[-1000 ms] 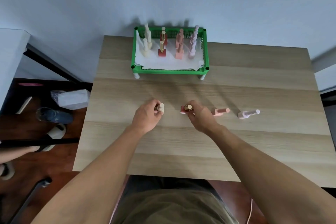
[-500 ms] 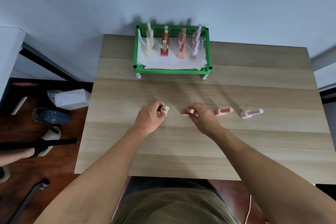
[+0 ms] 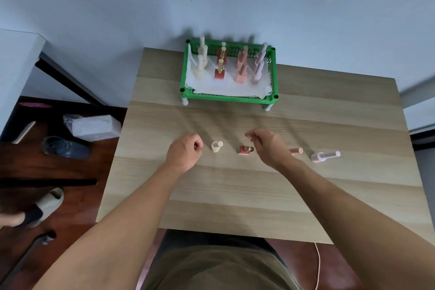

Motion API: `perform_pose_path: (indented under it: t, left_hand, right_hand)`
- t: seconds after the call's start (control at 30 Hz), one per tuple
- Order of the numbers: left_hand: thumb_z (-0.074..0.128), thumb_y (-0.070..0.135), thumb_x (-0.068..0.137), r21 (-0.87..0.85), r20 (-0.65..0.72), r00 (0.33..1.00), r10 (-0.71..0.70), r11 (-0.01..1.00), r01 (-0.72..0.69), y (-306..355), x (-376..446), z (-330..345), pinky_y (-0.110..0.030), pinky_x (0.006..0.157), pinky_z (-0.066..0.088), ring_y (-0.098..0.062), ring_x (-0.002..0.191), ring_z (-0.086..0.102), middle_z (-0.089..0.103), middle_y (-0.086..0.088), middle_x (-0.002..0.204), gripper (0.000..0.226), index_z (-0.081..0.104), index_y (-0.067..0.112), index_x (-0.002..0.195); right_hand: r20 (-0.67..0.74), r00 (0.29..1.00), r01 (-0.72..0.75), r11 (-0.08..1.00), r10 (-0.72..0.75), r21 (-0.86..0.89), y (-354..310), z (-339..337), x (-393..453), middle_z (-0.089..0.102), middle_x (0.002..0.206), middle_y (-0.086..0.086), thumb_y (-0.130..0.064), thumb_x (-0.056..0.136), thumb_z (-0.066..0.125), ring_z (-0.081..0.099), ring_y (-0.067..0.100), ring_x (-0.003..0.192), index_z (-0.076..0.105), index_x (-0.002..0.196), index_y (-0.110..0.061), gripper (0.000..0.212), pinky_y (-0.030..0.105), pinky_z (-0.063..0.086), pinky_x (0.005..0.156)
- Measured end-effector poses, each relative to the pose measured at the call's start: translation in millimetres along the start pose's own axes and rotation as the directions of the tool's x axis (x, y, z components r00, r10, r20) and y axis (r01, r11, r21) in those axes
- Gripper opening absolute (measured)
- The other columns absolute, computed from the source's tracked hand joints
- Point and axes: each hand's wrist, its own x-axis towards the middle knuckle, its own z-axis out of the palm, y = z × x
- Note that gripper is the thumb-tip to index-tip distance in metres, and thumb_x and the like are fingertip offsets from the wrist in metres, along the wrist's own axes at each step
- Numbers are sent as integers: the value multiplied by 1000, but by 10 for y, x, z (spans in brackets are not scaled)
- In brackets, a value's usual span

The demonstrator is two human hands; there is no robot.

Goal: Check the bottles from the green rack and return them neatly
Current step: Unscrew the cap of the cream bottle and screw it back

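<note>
The green rack (image 3: 226,97) stands at the table's far edge, lined with white paper, holding several upright bottles in cream, red, pink and lilac rows. On the wooden table (image 3: 247,190) stand a cream bottle (image 3: 216,146) and a red bottle (image 3: 245,150) with a gold cap. A pink bottle (image 3: 296,150) and a lilac bottle (image 3: 324,156) lie on their sides further right. My left hand (image 3: 184,152) is loosely curled just left of the cream bottle, holding nothing. My right hand (image 3: 268,147) hovers right of the red bottle, fingers apart, partly hiding the pink one.
To the left, on the dark floor, lie a wrapped white package (image 3: 94,126), a dark shoe (image 3: 66,148) and a slipper (image 3: 44,206). The wall rises right behind the rack. A thin cable (image 3: 317,263) hangs by the table's near right edge.
Both hands have let go: the cream bottle and the red bottle now stand free on the table. My left hand drew back to the left, my right hand to the right.
</note>
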Motion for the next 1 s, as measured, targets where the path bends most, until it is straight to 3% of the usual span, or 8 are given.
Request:
perform_pose_path:
  t: [0.3,0.4,0.53,0.7,0.77,0.9,1.0]
  left_hand:
    - [74,26,83,-18,-122,985,-122,993,120,-104,-49,-162,-28,73,49,-20,87,69,76,5,91,5,78,24,86]
    - [71,35,87,-3,-146,980,-135,991,136,-181,-81,-182,-27,72,47,-21,88,68,76,3,91,13,78,24,89]
    - [58,55,90,68,-126,974,-187,978,197,-267,-108,-180,-34,69,52,-26,81,66,73,-2,80,39,74,21,81]
    - [60,52,90,79,-194,963,-186,976,205,-296,-131,-127,-27,62,40,-27,84,67,74,-2,88,32,75,23,90]
    - [62,50,88,78,-203,961,-188,975,207,-277,-125,-116,-27,62,41,-25,83,68,74,2,86,26,73,26,89]
    - [68,38,86,58,-172,974,-144,986,156,-238,-116,-92,-30,72,48,-23,89,66,69,2,96,15,70,27,97]
    - [72,32,83,23,-106,990,-93,995,96,-218,-113,-63,-30,79,50,-17,92,63,61,5,104,25,67,25,108]
  right_hand:
    - [48,968,248,969,-247,-17,-406,-245,267,75,99,-1,-13,91,67,65,12,80,79,102,-18,18,28,56,82]
    - [140,938,329,942,-318,-66,-494,-214,275,73,93,-1,-13,88,70,63,11,76,78,98,-18,14,33,57,81]
    - [276,897,394,908,-345,-145,-563,-143,294,72,100,-3,-16,87,72,67,12,83,73,108,-20,21,34,57,83]
    - [344,855,479,845,-388,-237,-649,-56,305,69,109,-7,-31,86,74,67,13,90,67,116,-27,31,36,57,80]
    - [353,850,489,835,-390,-254,-666,-38,312,68,108,-8,-35,86,73,65,15,91,66,115,-29,31,36,56,79]
    - [344,850,493,834,-400,-248,-679,-22,322,70,102,-9,-35,89,69,65,17,90,69,109,-28,22,37,55,77]
    - [337,860,474,845,-384,-247,-672,-14,329,71,104,-7,-34,92,66,66,17,90,69,111,-27,21,38,55,79]
